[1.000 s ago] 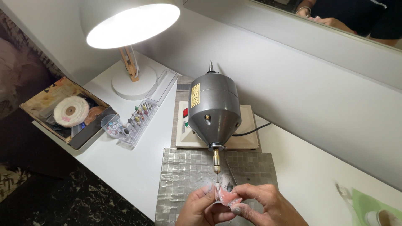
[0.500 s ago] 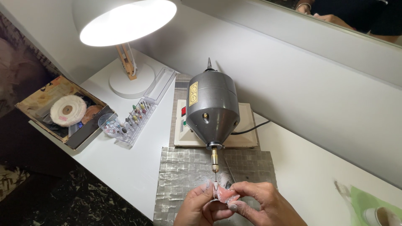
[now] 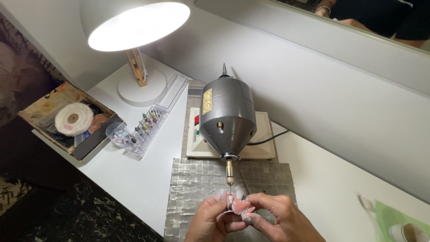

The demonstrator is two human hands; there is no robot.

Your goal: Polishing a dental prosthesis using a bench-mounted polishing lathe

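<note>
Denture (image 3: 239,206): pink, lying crosswise just under the grinder (image 3: 227,118) tip.
Left hand (image 3: 210,219): fingers pinched on it.
Right hand (image 3: 277,217): fingers pinched on it, opposite.

One head-worn camera looks steeply down, close over the white bench (image 3: 134,179)

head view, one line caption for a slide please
Both hands, left and right, press a pink denture piece to the grey bench motor's spinning tip.
</note>
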